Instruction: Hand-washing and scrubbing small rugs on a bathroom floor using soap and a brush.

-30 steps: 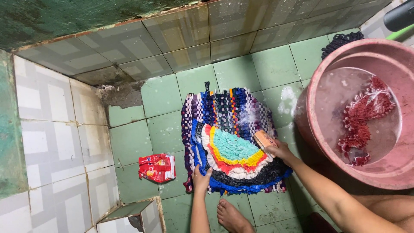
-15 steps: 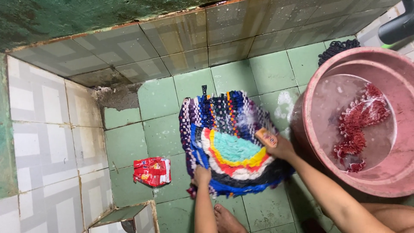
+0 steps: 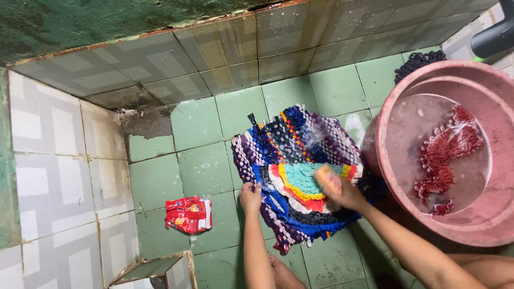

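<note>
While your left hand [image 3: 250, 196] pins the near-left edge of the multicoloured woven rag mat [image 3: 300, 171], fingers pressed flat on the fabric rather than curled round it, your right hand [image 3: 342, 194] is closed on a small orange scrub brush or soap bar [image 3: 327, 179]; it's blurred, so I can't tell which. That hand sits on the mat's teal and yellow centre. Mat lies spread flat on the green tiled floor [image 3: 203, 166], mid-frame, its right edge touching or tucked under the pink plastic basin [image 3: 498, 214] at 3 o'clock. Basin holds cloudy water with a red shaggy cloth [image 3: 447, 155] soaking in it. Red detergent sachet [image 3: 188, 214] lies on the tiles at 8 o'clock from the mat, well apart from both hands. Dark knitted item [image 3: 420, 61] sits on the floor at 1 o'clock, behind the basin. Your foot [image 3: 284, 273] shows at 6 o'clock, just below the mat. Progress call: mat looks wet, with a pale sudsy patch near its top right, so scrubbing looks under way, probably mid-stage. Foam looks thin elsewhere; most of the surface likely remains, plus rinsing. Red cloth not yet wrung out.
</note>
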